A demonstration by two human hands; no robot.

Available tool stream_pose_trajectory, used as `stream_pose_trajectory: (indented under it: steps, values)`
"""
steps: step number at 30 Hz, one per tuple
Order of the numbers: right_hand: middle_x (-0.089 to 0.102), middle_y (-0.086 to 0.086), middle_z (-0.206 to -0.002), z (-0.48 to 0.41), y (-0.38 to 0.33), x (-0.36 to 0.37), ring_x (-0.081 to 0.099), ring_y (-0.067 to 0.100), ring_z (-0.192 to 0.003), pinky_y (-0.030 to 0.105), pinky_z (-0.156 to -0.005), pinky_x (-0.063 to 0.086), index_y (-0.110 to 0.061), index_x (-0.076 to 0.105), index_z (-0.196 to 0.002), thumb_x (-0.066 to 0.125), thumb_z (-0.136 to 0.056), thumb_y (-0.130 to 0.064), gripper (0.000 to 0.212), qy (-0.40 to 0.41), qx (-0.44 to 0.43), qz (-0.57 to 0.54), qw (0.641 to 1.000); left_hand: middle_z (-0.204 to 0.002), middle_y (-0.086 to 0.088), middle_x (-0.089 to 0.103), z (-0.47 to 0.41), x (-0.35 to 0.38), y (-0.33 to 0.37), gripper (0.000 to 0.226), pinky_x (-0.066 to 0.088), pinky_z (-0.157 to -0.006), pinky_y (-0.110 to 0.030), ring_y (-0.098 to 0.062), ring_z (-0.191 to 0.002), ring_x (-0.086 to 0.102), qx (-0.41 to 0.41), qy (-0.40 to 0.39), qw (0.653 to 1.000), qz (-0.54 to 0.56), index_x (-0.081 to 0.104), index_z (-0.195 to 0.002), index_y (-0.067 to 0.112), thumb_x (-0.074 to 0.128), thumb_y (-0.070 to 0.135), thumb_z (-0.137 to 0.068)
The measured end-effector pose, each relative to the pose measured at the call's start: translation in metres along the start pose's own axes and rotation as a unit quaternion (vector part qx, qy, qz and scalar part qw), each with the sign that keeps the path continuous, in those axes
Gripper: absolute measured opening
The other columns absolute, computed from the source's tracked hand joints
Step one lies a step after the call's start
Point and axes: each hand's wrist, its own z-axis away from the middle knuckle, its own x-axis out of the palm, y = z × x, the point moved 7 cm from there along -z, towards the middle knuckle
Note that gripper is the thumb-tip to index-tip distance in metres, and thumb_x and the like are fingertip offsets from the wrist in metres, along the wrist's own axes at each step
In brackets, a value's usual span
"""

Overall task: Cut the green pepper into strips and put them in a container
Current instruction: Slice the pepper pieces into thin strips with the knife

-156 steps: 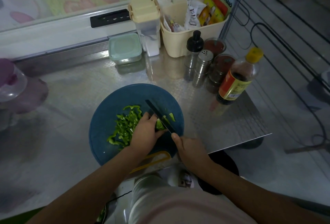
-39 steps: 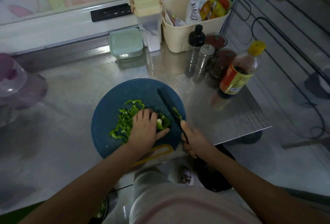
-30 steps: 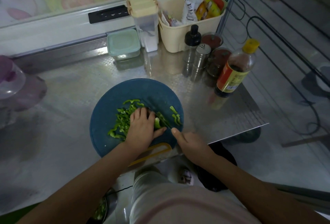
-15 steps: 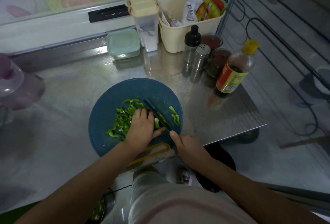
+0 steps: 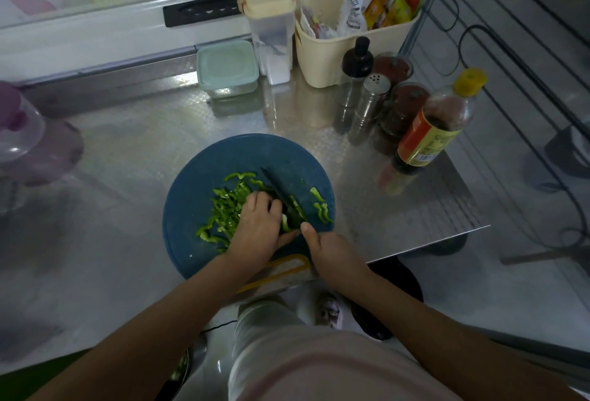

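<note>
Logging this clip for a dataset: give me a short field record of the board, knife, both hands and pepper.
board: round, blue, on the steel counter
knife: dark blade across the pepper
left hand: holds the pepper down, fingers curled
right hand: grips the knife handle
strips: pile left of the blade, a few to its right
</note>
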Motion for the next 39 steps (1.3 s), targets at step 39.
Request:
stream_pose_trajectory:
  steps: [39]
  values:
    - [0.049, 0.01, -0.065, 0.022, 0.012, -0.01, 0.054, 0.031, -0.072, 0.03, -0.066, 0.033, -0.02, 0.035, -0.058, 0.024, -0.101, -0.041, 0.049, -0.013, -0.035, 0.011, 0.999, -0.117, -0.01, 0.052, 0.0, -0.011, -0.007, 0.078, 0.028, -0.1, -0.041, -0.03, -0.116, 0.038, -0.104, -0.047, 0.991, 0.063, 0.054, -0.126, 0.015, 0.072, 0.06, -0.064]
